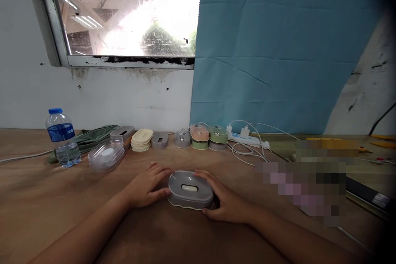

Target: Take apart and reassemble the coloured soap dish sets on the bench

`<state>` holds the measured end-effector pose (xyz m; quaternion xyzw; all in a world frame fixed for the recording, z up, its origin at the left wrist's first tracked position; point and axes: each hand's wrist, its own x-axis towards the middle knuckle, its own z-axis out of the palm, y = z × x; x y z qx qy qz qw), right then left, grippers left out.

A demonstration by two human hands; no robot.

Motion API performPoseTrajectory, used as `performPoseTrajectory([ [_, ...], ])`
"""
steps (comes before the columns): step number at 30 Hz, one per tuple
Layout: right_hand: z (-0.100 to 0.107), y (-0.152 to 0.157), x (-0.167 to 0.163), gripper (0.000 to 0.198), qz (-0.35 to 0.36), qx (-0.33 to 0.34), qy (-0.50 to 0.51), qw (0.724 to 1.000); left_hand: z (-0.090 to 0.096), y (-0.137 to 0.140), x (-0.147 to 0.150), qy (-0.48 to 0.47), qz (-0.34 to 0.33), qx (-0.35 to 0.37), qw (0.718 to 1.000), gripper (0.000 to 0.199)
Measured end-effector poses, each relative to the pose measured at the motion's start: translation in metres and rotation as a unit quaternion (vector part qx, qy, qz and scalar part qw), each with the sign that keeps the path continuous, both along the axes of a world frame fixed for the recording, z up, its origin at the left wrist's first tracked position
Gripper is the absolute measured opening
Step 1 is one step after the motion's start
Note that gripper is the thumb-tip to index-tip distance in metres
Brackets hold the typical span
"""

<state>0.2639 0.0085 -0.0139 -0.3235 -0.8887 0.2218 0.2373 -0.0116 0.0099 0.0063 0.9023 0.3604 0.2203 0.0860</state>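
Observation:
A grey oval box with a slot in its top sits on the wooden table in front of me. Something pale shows through the slot, and a pale wavy edge runs along the bottom. My left hand is at the box's left end, its thumb and index finger on either side of that end. On the right, my right hand wraps around the other end, fingers on the top rim and thumb low at the front corner. The undersides of both hands are hidden.
Behind stand clear plastic trays, cream oval pieces, a grey slotted lid and small oval boxes. A water bottle is at left. A power strip with cables lies at right, beside a blurred area.

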Motion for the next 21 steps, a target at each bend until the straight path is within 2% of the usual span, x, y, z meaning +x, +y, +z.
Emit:
performPoseTrajectory([
  [1, 0.000, 0.000, 0.000, 0.077, 0.002, 0.002, -0.003, 1.000, 0.005, 0.002, -0.005, 0.003, 0.035, 0.046, 0.998, 0.040],
  [3, 0.001, -0.001, 0.000, 0.076, 0.004, 0.003, -0.008, 1.000, 0.015, 0.009, -0.020, 0.005, 0.153, 0.148, 0.977, 0.033],
  [6, 0.001, 0.000, 0.001, 0.076, 0.003, 0.007, -0.010, 1.000, 0.023, 0.019, -0.046, 0.049, 0.347, 0.255, 0.901, 0.030],
  [8, 0.001, 0.000, 0.001, 0.076, 0.001, 0.010, -0.011, 1.000, 0.023, 0.023, -0.062, 0.100, 0.441, 0.268, 0.851, 0.037],
  [10, 0.001, 0.001, 0.001, 0.077, 0.000, 0.013, -0.013, 1.000, 0.020, 0.025, -0.074, 0.140, 0.502, 0.243, 0.818, 0.046],
  [12, 0.001, 0.001, 0.000, 0.077, 0.000, 0.013, -0.016, 1.000, 0.017, 0.027, -0.082, 0.165, 0.531, 0.205, 0.805, 0.050],
  [16, 0.000, 0.001, 0.000, 0.076, -0.001, 0.009, -0.011, 1.000, 0.013, 0.030, -0.090, 0.173, 0.526, 0.153, 0.818, 0.050],
  [19, -0.001, 0.002, 0.001, 0.076, 0.001, 0.011, -0.005, 1.000, 0.012, 0.033, -0.094, 0.134, 0.500, 0.172, 0.838, 0.045],
  [21, -0.002, 0.002, 0.001, 0.076, 0.002, 0.012, -0.004, 1.000, 0.013, 0.034, -0.092, 0.053, 0.472, 0.205, 0.856, 0.039],
])
